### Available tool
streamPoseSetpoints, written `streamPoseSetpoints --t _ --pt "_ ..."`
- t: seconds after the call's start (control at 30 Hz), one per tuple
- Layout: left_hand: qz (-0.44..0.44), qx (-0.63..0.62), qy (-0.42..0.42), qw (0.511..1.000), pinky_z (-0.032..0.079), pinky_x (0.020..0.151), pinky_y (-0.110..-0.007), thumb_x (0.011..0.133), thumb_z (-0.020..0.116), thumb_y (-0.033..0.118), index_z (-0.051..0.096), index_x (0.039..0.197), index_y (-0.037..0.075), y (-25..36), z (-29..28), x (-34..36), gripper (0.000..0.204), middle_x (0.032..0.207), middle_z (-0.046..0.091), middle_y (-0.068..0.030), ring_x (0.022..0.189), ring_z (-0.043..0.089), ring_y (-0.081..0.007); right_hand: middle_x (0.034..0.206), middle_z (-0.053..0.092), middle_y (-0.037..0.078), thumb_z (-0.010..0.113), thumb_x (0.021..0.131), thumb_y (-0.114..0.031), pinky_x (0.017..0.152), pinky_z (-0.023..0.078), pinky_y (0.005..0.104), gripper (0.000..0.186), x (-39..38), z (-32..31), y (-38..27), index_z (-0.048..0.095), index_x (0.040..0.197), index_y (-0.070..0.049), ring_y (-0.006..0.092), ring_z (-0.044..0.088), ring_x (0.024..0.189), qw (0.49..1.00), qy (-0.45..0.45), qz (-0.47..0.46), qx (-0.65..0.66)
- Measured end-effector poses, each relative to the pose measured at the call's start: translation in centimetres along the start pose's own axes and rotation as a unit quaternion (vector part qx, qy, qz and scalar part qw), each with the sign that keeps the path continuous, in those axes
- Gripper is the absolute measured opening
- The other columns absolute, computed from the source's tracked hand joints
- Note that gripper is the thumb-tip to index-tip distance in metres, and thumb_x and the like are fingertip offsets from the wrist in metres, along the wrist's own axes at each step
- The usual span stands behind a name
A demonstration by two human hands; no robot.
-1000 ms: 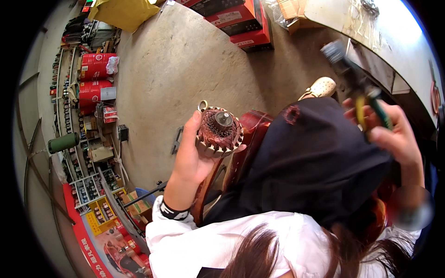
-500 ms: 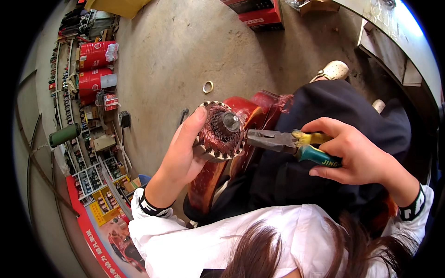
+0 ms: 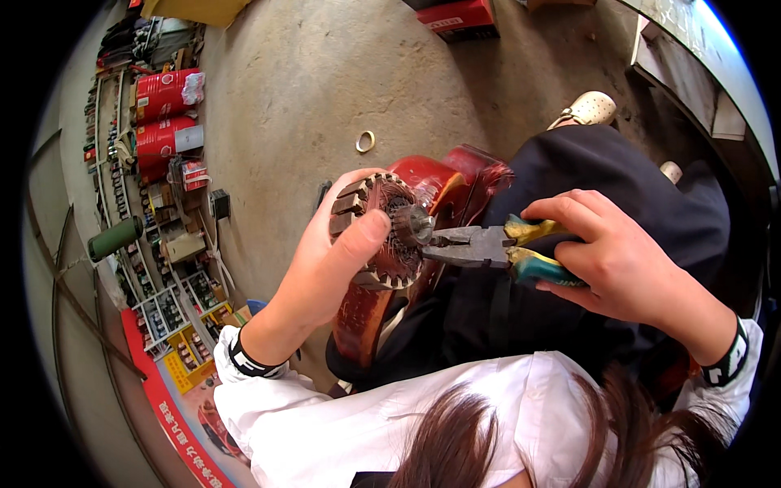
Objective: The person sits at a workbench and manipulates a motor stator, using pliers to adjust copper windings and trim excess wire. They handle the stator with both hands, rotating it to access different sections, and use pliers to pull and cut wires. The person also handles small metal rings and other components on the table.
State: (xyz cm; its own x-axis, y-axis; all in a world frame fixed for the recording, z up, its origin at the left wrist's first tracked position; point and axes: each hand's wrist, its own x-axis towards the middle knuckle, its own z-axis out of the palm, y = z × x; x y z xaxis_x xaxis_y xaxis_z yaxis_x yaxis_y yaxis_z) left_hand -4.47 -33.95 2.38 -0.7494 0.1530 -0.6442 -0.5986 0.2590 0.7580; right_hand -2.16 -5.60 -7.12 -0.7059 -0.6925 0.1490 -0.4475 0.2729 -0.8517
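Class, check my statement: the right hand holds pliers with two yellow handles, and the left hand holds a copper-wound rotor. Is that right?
Not quite: in the head view, the pliers have one yellow handle and one teal handle. The right hand does hold them, and the left hand holds the copper-wound rotor.

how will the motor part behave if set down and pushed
The motor part is probably heavy for its size, looking like metal packed with coppery wire. On its side, it might roll, perhaps bumpily on its round, notched rim.
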Motion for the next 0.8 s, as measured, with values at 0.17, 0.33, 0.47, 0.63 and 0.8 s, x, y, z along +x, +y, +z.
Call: streamPoseSetpoints --t 0.17,0.33,0.47,0.63,0.8 --pt "0.048 0.154 0.018 0.987 0.048 0.093 -0.031 0.077 0.071 0.062 0.039 0.135 -0.001 0.7 0.1 -0.2 0.092 0.12 0.058 -0.0112 0.109 0.058 -0.0174 0.119 0.056 0.014 0.078 0.064 -0.012 0.093 0.045 0.0381 0.022 0.4 0.9 0.5 0.061 0.068 0.002 0.0299 0.054 0.105 1.0 0.017 -0.015 -0.018" --pt "0.128 0.198 0.051 0.971 0.047 0.094 -0.031 0.079 0.072 0.053 0.037 0.136 -0.001 1.7 -0.2 -0.7 0.086 0.119 0.057 -0.0115 0.108 0.058 -0.0179 0.119 0.057 0.013 0.073 0.067 -0.013 0.095 0.043 0.0372 0.018 1.6 2.3 1.0 0.063 0.067 0.002 0.0273 0.053 0.108 0.992 0.101 -0.053 -0.051" --pt "0.132 0.17 0.065 0.974 0.048 0.093 -0.031 0.08 0.072 0.055 0.039 0.135 -0.001 2.7 -1.1 -1.1 0.085 0.117 0.059 -0.0111 0.106 0.059 -0.0176 0.118 0.056 0.012 0.074 0.064 -0.011 0.092 0.044 0.0374 0.018 3.0 2.5 1.4 0.061 0.065 0.001 0.0271 0.053 0.106 0.987 0.102 -0.086 -0.095" --pt "0.085 0.107 0.069 0.988 0.049 0.094 -0.034 0.085 0.066 0.057 0.043 0.132 -0.002 2.7 -2.0 -1.5 0.079 0.117 0.059 -0.0126 0.106 0.06 -0.0191 0.118 0.057 0.014 0.077 0.063 -0.008 0.089 0.047 0.0372 0.019 3.5 2.7 1.5 0.061 0.067 0.002 0.0288 0.056 0.106 0.99 0.099 -0.09 -0.032" --pt "0.092 0.103 0.06 0.989 0.049 0.094 -0.035 0.085 0.065 0.058 0.043 0.132 -0.002 2.2 -2.2 -1.1 0.08 0.118 0.059 -0.0132 0.108 0.06 -0.02 0.111 0.058 0.02 0.077 0.072 -0.01 0.085 0.05 0.0391 0.023 2.5 2.6 1.3 0.06 0.069 0.005 0.0351 0.06 0.098 0.987 0.036 -0.039 0.15"
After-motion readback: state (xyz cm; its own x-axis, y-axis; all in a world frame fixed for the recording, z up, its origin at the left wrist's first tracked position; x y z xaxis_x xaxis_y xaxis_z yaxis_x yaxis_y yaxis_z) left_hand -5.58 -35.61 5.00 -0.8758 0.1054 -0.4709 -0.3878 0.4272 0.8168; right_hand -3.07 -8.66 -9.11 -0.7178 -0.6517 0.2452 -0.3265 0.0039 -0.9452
